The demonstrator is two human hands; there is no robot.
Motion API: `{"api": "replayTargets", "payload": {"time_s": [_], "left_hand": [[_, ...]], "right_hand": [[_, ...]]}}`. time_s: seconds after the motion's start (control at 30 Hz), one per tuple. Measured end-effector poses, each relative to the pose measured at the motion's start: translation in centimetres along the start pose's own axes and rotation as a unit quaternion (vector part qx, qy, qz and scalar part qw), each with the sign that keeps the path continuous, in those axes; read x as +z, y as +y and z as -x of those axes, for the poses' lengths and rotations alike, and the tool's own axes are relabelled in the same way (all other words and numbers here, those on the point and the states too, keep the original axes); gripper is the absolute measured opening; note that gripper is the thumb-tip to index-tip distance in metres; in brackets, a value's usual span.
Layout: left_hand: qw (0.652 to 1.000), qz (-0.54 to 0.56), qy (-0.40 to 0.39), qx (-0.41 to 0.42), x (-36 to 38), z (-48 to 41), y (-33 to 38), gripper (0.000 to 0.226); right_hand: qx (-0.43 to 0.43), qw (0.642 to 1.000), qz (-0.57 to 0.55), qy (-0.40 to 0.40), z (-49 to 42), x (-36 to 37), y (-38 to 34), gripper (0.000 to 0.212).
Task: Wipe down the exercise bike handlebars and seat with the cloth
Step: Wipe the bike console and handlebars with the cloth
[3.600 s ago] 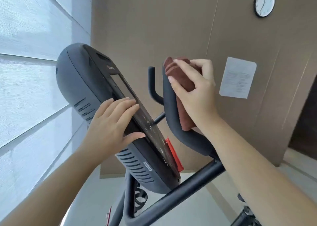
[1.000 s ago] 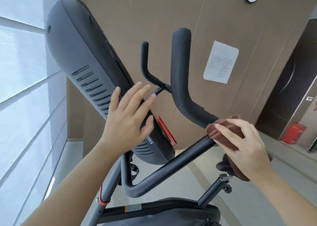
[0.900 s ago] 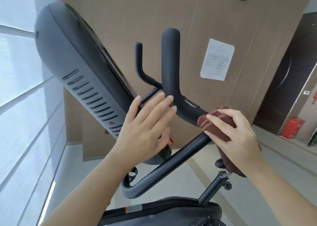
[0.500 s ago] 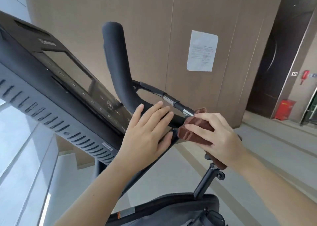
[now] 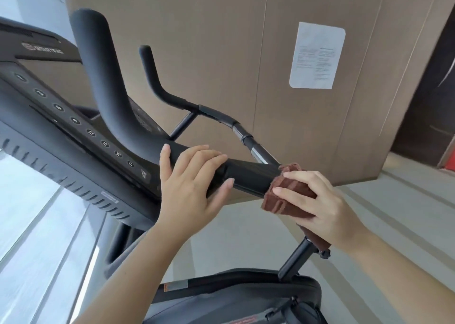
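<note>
The black padded handlebar (image 5: 248, 176) of the exercise bike runs across the middle and curves up to a horn at the upper left. My right hand (image 5: 317, 200) grips a folded brown cloth (image 5: 285, 195) wrapped over the bar's right part. My left hand (image 5: 192, 183) rests on the bar just left of the cloth, fingers fairly straight over the top and thumb below. A second, thinner handlebar horn (image 5: 157, 77) rises behind. The seat is hidden; only its post (image 5: 295, 259) shows below my right hand.
The bike's console (image 5: 69, 126) with round buttons slants across the left. The grey bike body (image 5: 234, 299) lies at the bottom. A brown panelled wall with a paper notice (image 5: 317, 55) stands behind, a window at the left, a dark door at the right.
My right hand slid the cloth down from the handlebar's upright horn to its lower horizontal part. My left hand left the console and came to rest on the bar. The view swung right.
</note>
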State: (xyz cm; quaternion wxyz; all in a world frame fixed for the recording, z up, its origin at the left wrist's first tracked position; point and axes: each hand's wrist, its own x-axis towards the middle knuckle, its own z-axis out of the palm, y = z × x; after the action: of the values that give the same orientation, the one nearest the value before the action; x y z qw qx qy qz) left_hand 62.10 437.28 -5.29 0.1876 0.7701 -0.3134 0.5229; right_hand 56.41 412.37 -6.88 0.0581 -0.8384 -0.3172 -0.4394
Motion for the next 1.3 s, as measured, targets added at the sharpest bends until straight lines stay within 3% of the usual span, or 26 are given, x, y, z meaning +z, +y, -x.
{"api": "replayTargets", "payload": {"time_s": [0.13,0.23,0.3,0.47,0.73,0.97,1.2,1.3], "left_hand": [[0.999,-0.026,-0.025,-0.004,1.2,-0.4,1.8,0.039],[0.998,-0.042,-0.014,-0.034,1.8,-0.3,2.3,0.036],[0.998,-0.051,-0.006,-0.042,2.1,-0.3,2.5,0.035],[0.997,-0.065,0.004,-0.044,2.3,-0.1,2.7,0.037],[0.994,-0.069,0.059,-0.057,3.5,-0.1,2.9,0.031],[0.995,-0.055,0.055,-0.060,3.1,-0.5,3.3,0.031],[0.997,-0.077,0.000,-0.022,2.3,-2.1,4.1,0.030],[0.995,-0.085,-0.044,0.018,3.0,-3.6,5.6,0.027]], "right_hand": [[0.037,0.998,-0.052,-0.019,1.6,-1.1,2.7,0.034],[0.134,0.980,-0.144,0.037,0.1,-1.6,3.3,0.035],[0.149,0.972,-0.174,0.050,-2.9,-0.8,2.7,0.036],[0.182,0.926,-0.308,-0.123,-8.3,1.2,1.9,0.025],[0.214,0.918,-0.296,-0.154,-5.3,1.8,7.4,0.024],[0.247,0.911,-0.296,-0.146,-4.5,1.9,8.3,0.026],[0.217,0.906,-0.335,-0.141,-3.8,2.0,9.5,0.025],[0.198,0.909,-0.353,-0.098,-4.7,2.4,11.5,0.031]]}}
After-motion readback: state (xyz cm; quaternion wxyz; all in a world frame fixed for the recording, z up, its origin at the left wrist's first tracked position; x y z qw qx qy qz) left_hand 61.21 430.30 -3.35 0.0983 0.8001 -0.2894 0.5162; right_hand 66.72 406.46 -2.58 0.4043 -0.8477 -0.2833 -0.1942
